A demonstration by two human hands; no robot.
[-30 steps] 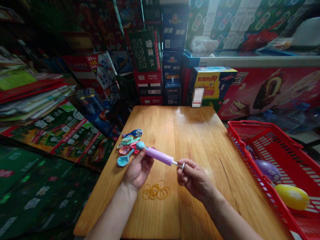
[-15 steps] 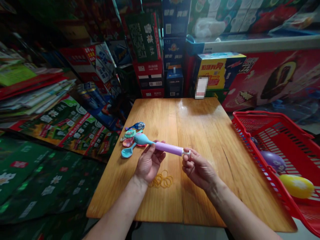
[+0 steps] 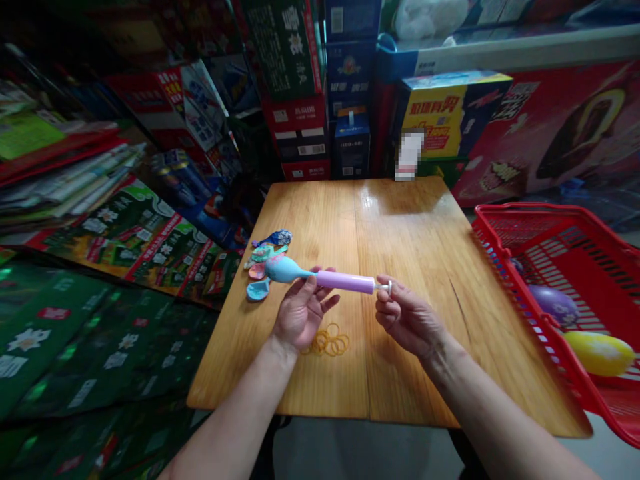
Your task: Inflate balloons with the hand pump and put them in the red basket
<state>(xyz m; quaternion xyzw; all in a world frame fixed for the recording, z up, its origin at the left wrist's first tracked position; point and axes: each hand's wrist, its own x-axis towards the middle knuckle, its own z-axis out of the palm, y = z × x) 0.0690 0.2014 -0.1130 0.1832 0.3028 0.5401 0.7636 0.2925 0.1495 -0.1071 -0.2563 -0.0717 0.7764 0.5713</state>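
Above the wooden table (image 3: 400, 233), the left hand (image 3: 300, 312) gripped the purple pump (image 3: 345, 281) while the right hand (image 3: 407, 319) pinched its plunger, now pushed in — the blue balloon (image 3: 284, 269) on the nozzle had swelled slightly since a second before.

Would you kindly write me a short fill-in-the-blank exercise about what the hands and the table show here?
1. The left hand holds a purple pump with a partly inflated ____ balloon on its tip.
2. The right hand grips the pump's white ____.
3. A cluster of yellow ____ bands lies on the wooden table.
4. The filled yellow balloon lies in a ____ basket.

Missing words: blue; handle; rubber; red
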